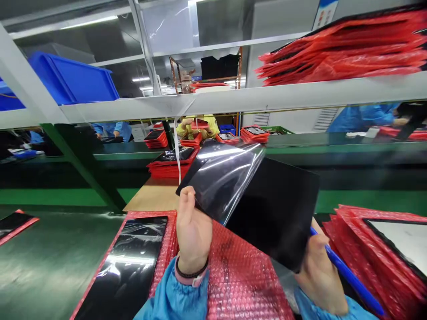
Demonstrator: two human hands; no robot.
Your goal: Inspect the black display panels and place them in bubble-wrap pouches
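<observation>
My left hand (192, 231) is raised in front of me, its fingers closed on a clear shiny film (223, 178) that is lifted partway off a flat black panel (280, 209). My right hand (318, 271) grips the panel's lower right corner from behind and also holds a blue pen-like tool (350, 278). The panel is held tilted above a red bubble-wrap sheet (243, 275). Another black panel in clear film (130, 266) lies on red bubble wrap at the lower left.
A stack of red bubble bags with a panel (387, 249) sits at right. More red stacks (170, 166) lie beyond, on the green conveyor (50, 262). Overhead shelf (267, 95) carries a blue bin (73, 80) and red bags (347, 49). Other people work across the line.
</observation>
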